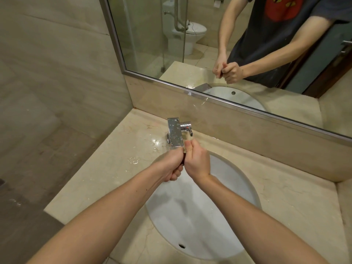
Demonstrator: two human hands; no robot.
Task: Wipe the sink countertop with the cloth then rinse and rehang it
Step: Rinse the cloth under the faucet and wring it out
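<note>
Wringing, we judge: left hand and right hand, each grip curled tight round the dark cloth. We should twist opposite ways, holding it low so drips fall in the sink.

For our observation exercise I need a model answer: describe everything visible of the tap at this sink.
The tap is polished chrome, speckled with water drops. Its flat rectangular spout reaches from the wet countertop toward the white basin. On its right side sits a short cylinder with a red mark and a small lever hanging down. The left hand and right hand, gripping a dark cloth, are at the spout's tip; contact cannot be told.
</note>
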